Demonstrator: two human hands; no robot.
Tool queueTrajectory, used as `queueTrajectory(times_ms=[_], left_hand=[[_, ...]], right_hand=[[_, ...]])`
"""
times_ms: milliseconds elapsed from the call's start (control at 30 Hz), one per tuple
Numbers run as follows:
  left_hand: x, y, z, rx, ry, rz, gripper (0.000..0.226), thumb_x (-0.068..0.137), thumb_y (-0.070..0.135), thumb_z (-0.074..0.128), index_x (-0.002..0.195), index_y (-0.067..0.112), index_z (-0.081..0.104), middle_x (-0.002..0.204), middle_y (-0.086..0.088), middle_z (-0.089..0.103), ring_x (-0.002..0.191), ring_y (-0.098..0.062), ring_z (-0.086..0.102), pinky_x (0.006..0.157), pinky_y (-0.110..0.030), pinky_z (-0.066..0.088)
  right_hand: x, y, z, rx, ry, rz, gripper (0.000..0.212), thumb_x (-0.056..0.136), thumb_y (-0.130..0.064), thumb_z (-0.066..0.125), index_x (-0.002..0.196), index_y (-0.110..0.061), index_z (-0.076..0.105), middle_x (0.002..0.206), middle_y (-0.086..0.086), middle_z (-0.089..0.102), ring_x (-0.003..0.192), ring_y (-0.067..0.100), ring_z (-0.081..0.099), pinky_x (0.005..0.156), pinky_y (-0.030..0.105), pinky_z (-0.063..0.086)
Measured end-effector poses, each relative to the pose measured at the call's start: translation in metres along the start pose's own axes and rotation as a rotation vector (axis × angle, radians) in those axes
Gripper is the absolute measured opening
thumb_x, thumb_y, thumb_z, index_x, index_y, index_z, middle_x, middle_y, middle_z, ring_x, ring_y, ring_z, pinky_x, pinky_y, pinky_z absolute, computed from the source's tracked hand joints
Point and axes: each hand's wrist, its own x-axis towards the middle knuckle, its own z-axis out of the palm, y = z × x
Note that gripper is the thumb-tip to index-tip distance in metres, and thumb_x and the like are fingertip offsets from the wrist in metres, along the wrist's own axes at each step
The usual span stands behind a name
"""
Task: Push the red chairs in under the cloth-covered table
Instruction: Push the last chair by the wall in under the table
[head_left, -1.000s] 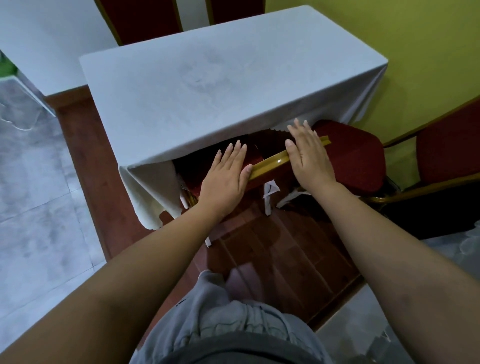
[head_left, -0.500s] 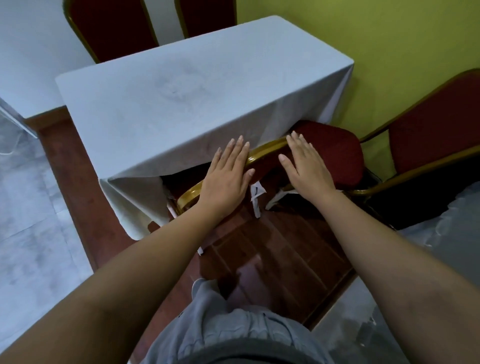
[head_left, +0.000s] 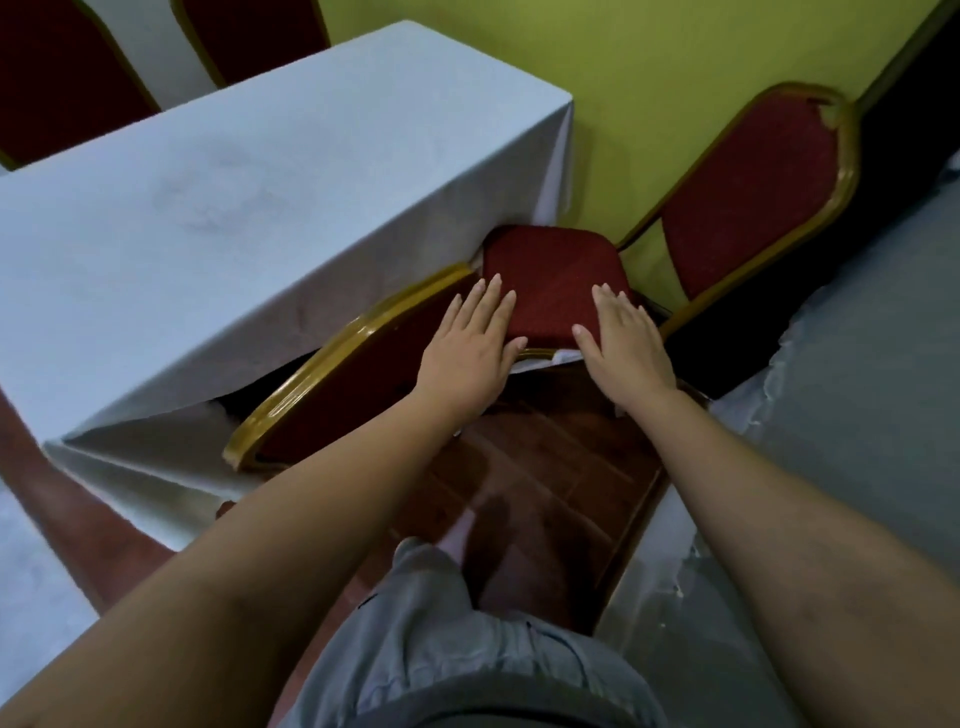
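A white cloth covers the table (head_left: 249, 208). One red chair with a gold frame is tucked under its near side, and only its backrest (head_left: 337, 384) shows. A second red chair stands to the right by the table's corner, its seat (head_left: 556, 280) partly under the cloth and its backrest (head_left: 753, 192) towards the wall. My left hand (head_left: 467, 353) lies flat with straight fingers over the right end of the first backrest, reaching the left edge of the second seat. My right hand (head_left: 623, 348) lies flat on that seat's near right edge.
Two more red chair backs (head_left: 62, 78) (head_left: 249, 36) stand behind the table's far side. A yellow-green wall (head_left: 649, 78) is close behind the second chair. Another grey cloth-covered surface (head_left: 857, 389) is on the right. Brown floor (head_left: 545, 467) lies between it and me.
Both hands have moved right, off the first chair's gold-framed backrest and onto the second chair's seat. The view has swung right and now shows that chair's backrest.
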Motion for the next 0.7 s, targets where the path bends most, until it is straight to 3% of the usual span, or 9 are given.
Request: queueTrajectory(times_ms=[300,700], left_hand=[[0.096,0.012,0.043,-0.117,-0.094,0.015,0.064,0.102,0.049,0.023,0.154,0.012,0.011,0.163,-0.008,0.005,0.150,-0.020,0.001,0.119,-0.036,-0.001],[0.273,0.022,0.058,-0.210,-0.182,0.110,0.069,0.101,0.051,0.025,0.155,0.012,0.007,0.162,-0.012,0.002,0.150,-0.025,0.001,0.119,-0.042,0.002]], right_hand=[[0.047,0.061,-0.001,-0.037,0.002,0.170,0.062,0.100,-0.041,0.038,0.152,-0.013,0.020,0.159,0.007,0.020,0.147,0.023,0.015,0.120,0.040,0.011],[0.185,0.122,-0.031,-0.116,0.038,0.353,0.061,0.100,-0.039,0.039,0.152,-0.012,0.021,0.160,0.006,0.018,0.148,0.021,0.011,0.121,0.039,0.008]])
